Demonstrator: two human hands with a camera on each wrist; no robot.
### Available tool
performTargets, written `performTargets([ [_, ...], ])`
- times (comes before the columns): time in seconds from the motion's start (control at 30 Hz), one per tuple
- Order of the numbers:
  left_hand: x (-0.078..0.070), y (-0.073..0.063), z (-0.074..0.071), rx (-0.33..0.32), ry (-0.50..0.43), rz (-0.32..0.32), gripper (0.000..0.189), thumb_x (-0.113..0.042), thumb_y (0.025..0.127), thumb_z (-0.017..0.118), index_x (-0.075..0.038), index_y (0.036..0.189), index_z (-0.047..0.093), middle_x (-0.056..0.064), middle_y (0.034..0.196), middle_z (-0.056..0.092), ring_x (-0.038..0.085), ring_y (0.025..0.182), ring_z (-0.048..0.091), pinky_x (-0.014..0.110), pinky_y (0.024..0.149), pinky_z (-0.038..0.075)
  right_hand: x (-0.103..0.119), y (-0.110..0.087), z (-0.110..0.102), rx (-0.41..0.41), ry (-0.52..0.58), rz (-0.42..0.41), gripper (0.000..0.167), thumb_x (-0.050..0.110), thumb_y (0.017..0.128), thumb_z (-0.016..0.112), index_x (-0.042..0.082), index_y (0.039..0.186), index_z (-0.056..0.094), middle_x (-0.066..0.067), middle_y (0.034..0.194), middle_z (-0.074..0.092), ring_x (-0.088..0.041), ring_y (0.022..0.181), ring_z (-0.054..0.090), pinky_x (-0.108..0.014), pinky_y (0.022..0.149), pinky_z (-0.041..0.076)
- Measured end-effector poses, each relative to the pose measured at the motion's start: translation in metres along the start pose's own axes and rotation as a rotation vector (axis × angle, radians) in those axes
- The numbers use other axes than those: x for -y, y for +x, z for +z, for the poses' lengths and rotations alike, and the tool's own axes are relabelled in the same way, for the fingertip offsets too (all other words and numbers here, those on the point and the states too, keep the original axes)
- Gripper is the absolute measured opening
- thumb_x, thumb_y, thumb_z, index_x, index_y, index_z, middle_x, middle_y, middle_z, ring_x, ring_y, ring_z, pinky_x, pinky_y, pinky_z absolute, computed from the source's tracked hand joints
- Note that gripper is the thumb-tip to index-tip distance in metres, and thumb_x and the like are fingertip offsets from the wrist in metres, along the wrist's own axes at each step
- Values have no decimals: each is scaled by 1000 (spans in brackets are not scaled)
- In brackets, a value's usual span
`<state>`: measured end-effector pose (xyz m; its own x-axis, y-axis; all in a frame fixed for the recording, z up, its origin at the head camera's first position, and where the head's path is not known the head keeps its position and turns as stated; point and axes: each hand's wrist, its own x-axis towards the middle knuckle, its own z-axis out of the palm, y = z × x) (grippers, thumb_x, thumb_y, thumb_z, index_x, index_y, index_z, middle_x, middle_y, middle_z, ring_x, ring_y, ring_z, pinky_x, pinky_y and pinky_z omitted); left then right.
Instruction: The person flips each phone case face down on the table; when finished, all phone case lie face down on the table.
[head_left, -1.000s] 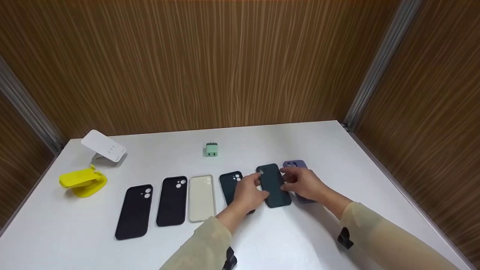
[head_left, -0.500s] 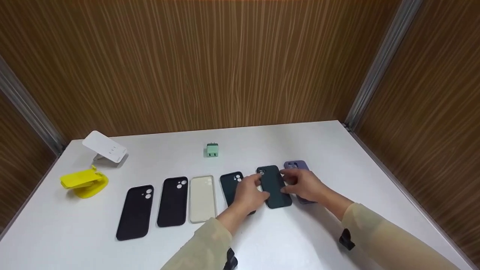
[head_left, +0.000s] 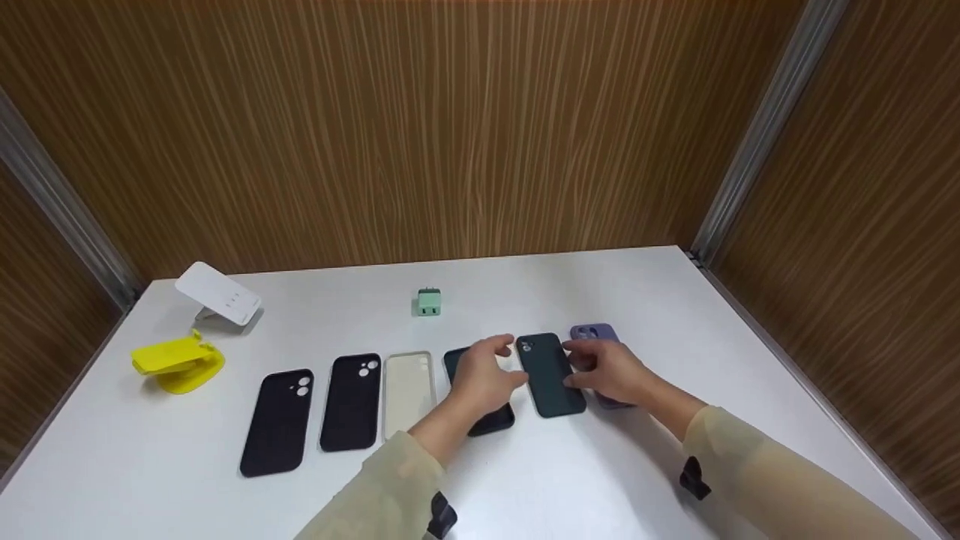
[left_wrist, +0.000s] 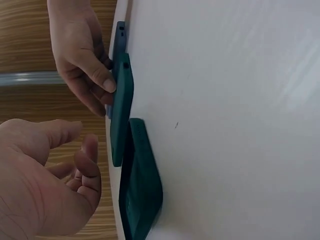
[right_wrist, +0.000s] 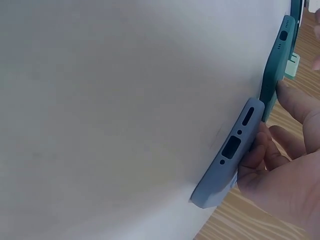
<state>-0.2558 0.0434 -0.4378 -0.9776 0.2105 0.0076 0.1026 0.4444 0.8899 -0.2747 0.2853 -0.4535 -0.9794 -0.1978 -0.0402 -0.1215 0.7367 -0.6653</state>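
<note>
A dark green phone case (head_left: 553, 379) lies back up on the white table, its camera cutout at the top left. Along its right edge, my right hand (head_left: 609, 367) touches it with thumb and fingertips, partly covering a purple phone case (head_left: 594, 331). In the right wrist view the lower fingers lie against the purple case (right_wrist: 230, 150). My left hand (head_left: 482, 381) is apart from the green case, fingers spread loosely, above a second dark green case (head_left: 491, 421) that lies hollow side up. Part of that second case is hidden under the hand.
Left of the hands lie a cream phone case (head_left: 409, 386) and two black cases, one nearer (head_left: 352, 405) and one farther left (head_left: 277, 424). A mint charger plug (head_left: 429, 301) stands behind. A yellow stand (head_left: 178, 361) and a white stand (head_left: 219, 292) are at the far left.
My left hand has drawn away to the left from the dark green case, letting go of its left edge. My right hand stays at the right edge. The view has shifted slightly.
</note>
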Motion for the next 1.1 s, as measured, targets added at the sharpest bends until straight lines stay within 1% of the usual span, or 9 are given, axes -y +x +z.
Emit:
performTargets([
  [0.13, 2, -3, -21, -10, 12, 37, 60, -5, 92, 81, -2, 148, 59, 18, 133, 65, 37, 128, 60, 46, 108, 50, 4, 0, -6, -7, -13, -24, 61, 11, 90, 85, -2, 144, 62, -13, 118, 72, -28, 107, 66, -51, 100, 53],
  [0.27, 11, -10, -44, -8, 16, 17, 61, -7, 94, 79, -5, 151, 57, 18, 138, 63, 36, 133, 57, 46, 111, 49, 13, 0, -11, -17, 12, -50, 58, 12, 92, 83, -1, 144, 62, -15, 122, 71, -30, 110, 66, -52, 101, 53],
  [0.37, 19, -15, -58, -5, 39, 11, 60, -9, 95, 80, -6, 150, 58, 17, 140, 62, 35, 135, 57, 45, 111, 48, 23, -1, -11, -3, 67, -49, 57, 13, 94, 81, 1, 146, 61, -15, 124, 70, -29, 111, 64, -47, 96, 55],
  [0.47, 28, -20, -67, 1, 81, 29, 58, -11, 94, 81, -5, 147, 60, 16, 139, 63, 33, 128, 60, 44, 108, 51, 36, -1, -5, 21, 106, -49, 57, 13, 95, 80, 5, 148, 61, -11, 125, 71, -26, 111, 63, -41, 93, 55],
  [0.57, 36, -25, -71, 21, 113, 52, 57, -12, 92, 82, -4, 145, 61, 17, 137, 65, 28, 111, 65, 43, 98, 55, 47, -1, 5, 33, 120, -63, 55, 13, 96, 80, 8, 148, 62, -8, 124, 72, -24, 110, 63, -41, 96, 55],
  [0.67, 43, -28, -72, 52, 136, 70, 59, -15, 91, 84, -3, 145, 62, 15, 134, 66, 22, 94, 63, 41, 87, 56, 54, 2, 17, 52, 135, -84, 54, 13, 96, 80, 6, 147, 63, -9, 123, 73, -23, 107, 64, -43, 99, 54],
  [0.9, 57, -29, -72, 75, 158, 123, 63, -18, 86, 89, 1, 141, 65, 17, 128, 66, 18, 88, 61, 38, 81, 55, 63, 12, 43, 95, 137, -139, 53, 13, 94, 81, 0, 143, 64, -10, 116, 74, -20, 99, 66, -43, 93, 56],
  [0.97, 59, -29, -72, 78, 151, 122, 63, -17, 85, 90, 1, 140, 65, 17, 127, 66, 17, 85, 60, 36, 78, 54, 63, 13, 47, 106, 112, -148, 54, 13, 93, 82, -1, 142, 64, -9, 113, 74, -19, 96, 66, -42, 90, 56],
  [1.1, 65, -30, -72, 83, 138, 92, 65, -19, 84, 91, 2, 139, 66, 15, 116, 65, 18, 82, 59, 35, 73, 53, 64, 14, 55, 135, 78, -141, 58, 13, 91, 85, -1, 143, 63, -7, 110, 73, -18, 93, 64, -39, 86, 55],
])
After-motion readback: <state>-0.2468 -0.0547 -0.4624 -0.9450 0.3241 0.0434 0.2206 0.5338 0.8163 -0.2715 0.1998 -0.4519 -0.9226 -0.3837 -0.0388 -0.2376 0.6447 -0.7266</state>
